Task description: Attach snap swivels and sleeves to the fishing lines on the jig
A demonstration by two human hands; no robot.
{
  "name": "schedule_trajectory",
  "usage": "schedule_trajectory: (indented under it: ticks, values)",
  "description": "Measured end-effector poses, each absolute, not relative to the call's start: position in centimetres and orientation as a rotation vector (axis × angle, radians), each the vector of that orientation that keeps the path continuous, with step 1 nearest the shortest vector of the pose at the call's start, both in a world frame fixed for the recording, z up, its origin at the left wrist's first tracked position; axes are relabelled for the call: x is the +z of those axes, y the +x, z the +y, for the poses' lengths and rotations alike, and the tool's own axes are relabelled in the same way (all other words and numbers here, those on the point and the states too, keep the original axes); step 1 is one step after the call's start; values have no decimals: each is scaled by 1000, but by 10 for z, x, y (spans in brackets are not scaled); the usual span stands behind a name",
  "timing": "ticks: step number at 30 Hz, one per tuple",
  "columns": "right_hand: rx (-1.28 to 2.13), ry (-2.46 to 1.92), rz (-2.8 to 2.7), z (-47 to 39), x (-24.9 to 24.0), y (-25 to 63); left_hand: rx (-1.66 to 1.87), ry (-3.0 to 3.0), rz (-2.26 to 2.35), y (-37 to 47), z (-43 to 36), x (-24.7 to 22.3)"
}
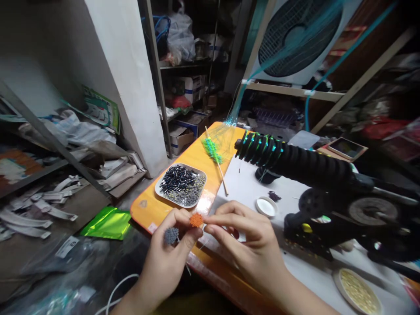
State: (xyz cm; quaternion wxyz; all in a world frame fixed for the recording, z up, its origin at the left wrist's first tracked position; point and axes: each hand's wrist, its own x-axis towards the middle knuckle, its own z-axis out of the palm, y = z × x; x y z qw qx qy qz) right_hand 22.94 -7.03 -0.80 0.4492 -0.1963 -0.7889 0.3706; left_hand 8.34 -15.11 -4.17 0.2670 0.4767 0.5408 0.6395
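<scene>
Between the thumb and index finger of my left hand (167, 258) is a small orange beaded cluster (196, 220). A grey beaded cluster (171, 236) rests against the same hand, at the base of the fingers. My right hand (246, 240) is pinched at the right side of the orange cluster; whatever is between its fingertips is too small to make out. Just beyond my hands, a white tray (158, 189) holds dark tube beads (179, 178) and small grey beads (190, 194) on the orange table (144, 203).
A black ribbed machine arm (295, 159) reaches in from the right. A stick with green strands (223, 177) lies behind the tray. A small white dish (266, 207) and a dish of yellowish beads (359, 291) stand right. Blue strands (244, 92) run up past a fan (300, 35).
</scene>
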Motion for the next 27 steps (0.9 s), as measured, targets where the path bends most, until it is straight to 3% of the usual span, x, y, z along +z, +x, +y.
schedule_trajectory:
  ticks: [6,14,27]
  values:
    - [902,-533,-1925,-71,-2,229,1786,1400,1433,95,-143,-48]
    - [771,-426,-2008,-70,-6,234,1727,887,1263,94,-154,-59]
    - [682,-376,-2177,-71,-4,234,1912,1654,1539,78,-163,-48]
